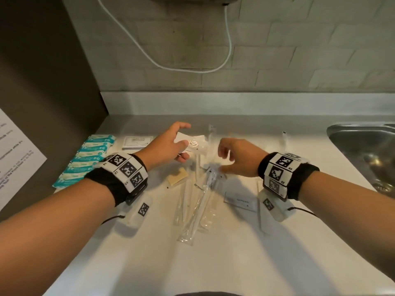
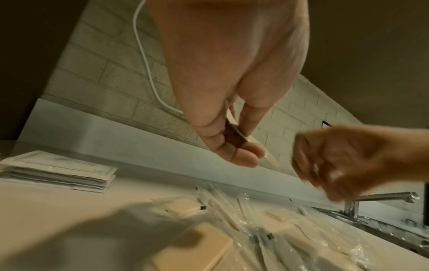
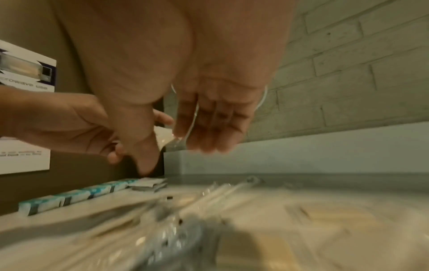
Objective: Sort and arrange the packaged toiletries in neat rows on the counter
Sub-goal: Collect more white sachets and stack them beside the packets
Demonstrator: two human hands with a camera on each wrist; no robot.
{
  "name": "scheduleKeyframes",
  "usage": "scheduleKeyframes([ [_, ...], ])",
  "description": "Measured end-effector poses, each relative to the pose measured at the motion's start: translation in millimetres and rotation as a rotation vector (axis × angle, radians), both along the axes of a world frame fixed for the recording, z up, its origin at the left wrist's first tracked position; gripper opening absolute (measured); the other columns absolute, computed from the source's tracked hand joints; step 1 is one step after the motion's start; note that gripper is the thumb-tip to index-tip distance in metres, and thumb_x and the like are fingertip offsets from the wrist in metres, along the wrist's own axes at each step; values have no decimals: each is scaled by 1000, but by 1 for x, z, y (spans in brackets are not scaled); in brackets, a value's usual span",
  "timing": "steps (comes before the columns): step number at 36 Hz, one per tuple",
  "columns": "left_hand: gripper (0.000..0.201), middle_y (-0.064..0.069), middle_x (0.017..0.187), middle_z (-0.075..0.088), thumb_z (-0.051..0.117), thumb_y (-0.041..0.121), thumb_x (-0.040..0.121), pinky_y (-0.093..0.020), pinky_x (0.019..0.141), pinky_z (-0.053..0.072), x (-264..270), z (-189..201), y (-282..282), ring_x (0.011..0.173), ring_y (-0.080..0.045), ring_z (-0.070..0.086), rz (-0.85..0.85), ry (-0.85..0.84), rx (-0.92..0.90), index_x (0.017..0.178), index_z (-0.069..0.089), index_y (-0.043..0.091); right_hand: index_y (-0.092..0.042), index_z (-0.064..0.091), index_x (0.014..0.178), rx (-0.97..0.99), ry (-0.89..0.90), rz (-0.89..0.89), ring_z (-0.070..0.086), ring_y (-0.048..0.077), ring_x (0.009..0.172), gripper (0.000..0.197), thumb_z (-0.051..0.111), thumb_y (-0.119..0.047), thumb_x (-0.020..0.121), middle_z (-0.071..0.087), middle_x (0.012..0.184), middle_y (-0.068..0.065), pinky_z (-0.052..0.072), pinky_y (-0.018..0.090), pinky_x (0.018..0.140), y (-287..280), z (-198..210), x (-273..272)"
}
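My left hand point(image 1: 184, 135) hovers over the white counter point(image 1: 235, 253) and pinches a flat white sachet point(image 1: 193, 143); the left wrist view shows the sachet point(image 2: 239, 133) edge-on between the fingers. Just to its right, my right hand point(image 1: 222, 160) is blurred, with the thumb apart from its loosely bent fingers. In the right wrist view a clear film point(image 3: 189, 126) shows by the index finger. Below both hands lies a loose pile of clear-wrapped toothbrushes point(image 1: 198, 206). A row of teal packets point(image 1: 85, 161) and a stack of white sachets point(image 1: 137, 142) sit at the left.
A beige bar point(image 1: 177, 178) and a small toothpaste box point(image 1: 240, 201) lie beside the pile. Another wrapped stick point(image 1: 284, 142) lies farther right. A steel sink point(image 1: 363, 150) is set in the counter's right end. A dark panel with a paper notice point(image 1: 15, 154) bounds the left. A white cable point(image 1: 228, 39) hangs on the brick wall.
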State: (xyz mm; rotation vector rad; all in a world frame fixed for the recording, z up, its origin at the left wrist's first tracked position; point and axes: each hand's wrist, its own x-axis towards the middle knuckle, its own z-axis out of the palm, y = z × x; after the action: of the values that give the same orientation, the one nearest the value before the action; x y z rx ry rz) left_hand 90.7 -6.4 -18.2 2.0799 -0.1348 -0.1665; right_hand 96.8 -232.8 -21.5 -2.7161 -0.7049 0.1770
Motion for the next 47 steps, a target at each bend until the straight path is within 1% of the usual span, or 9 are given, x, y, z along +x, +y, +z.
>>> scheduleKeyframes([
  [4, 33, -12, 135, 46, 44, 13, 102, -35, 80, 61, -1, 5, 1, 79, -16, 73, -8, -8, 10, 131, 52, 26, -19, 57, 108, -370, 237, 2, 59, 18, 96, 41, 73, -42, 78, 62, 108, -4, 50, 29, 85, -12, -20, -23],
  [6, 31, -16, 136, 48, 44, 12, 101, -37, 80, 61, -3, 7, -1, 79, -18, 74, -9, -8, 13, 126, 54, 27, -14, 58, 113, -461, 246, -4, 58, 22, 101, 45, 71, -41, 80, 60, 113, 0, 48, 30, 86, -13, -29, -30],
  [12, 27, -14, 107, 68, 45, 11, 100, -47, 86, 58, -9, 10, -8, 88, -32, 72, 37, 17, 9, 121, 56, 25, -8, 61, 112, -361, 285, -125, 64, 24, 97, 36, 65, -32, 86, 67, 108, 8, 54, 36, 89, -12, -39, -32],
  [15, 28, -11, 97, 70, 45, 10, 100, -45, 85, 59, -11, 10, -7, 88, -31, 72, 60, 14, 10, 122, 56, 23, -10, 61, 114, -396, 276, -66, 61, 24, 102, 32, 63, -30, 89, 66, 112, 7, 48, 29, 85, -11, -39, -32],
  [24, 29, -13, 99, 70, 45, 9, 100, -41, 86, 59, -19, 14, 3, 88, -28, 72, 113, 4, 29, 123, 56, 23, -11, 54, 113, -91, 167, 59, 59, 27, 101, 22, 53, -14, 91, 57, 114, 9, 50, 35, 84, 20, -16, -24],
  [28, 29, -11, 104, 68, 43, 8, 101, -32, 80, 59, -23, 14, 6, 85, -23, 71, 137, 1, 32, 123, 55, 22, -14, 53, 129, -192, 187, 142, 53, 27, 120, 37, 46, -10, 93, 52, 132, 6, 46, 38, 99, 41, -19, -24],
  [34, 28, -10, 104, 69, 44, 9, 100, -44, 90, 56, -31, 11, 9, 86, -24, 71, 162, 29, 28, 120, 55, 27, -16, 60, 120, -420, 223, 236, 56, 24, 115, 31, 50, -29, 94, 60, 124, 4, 44, 32, 93, 35, -28, -32],
  [42, 26, -5, 100, 71, 45, 14, 101, -49, 91, 55, -39, 6, 10, 87, -23, 73, 178, 44, 45, 118, 55, 32, -9, 63, 112, -385, 235, 139, 58, 23, 111, 32, 48, -32, 95, 63, 116, 5, 44, 31, 96, 20, -13, -20],
  [47, 29, -3, 112, 66, 47, 14, 101, -50, 90, 55, -40, 7, 12, 85, -19, 73, 156, 50, 48, 111, 57, 39, -7, 52, 131, -328, 215, 66, 56, 25, 116, 38, 47, -23, 96, 57, 130, 9, 45, 33, 97, 23, -5, -10],
])
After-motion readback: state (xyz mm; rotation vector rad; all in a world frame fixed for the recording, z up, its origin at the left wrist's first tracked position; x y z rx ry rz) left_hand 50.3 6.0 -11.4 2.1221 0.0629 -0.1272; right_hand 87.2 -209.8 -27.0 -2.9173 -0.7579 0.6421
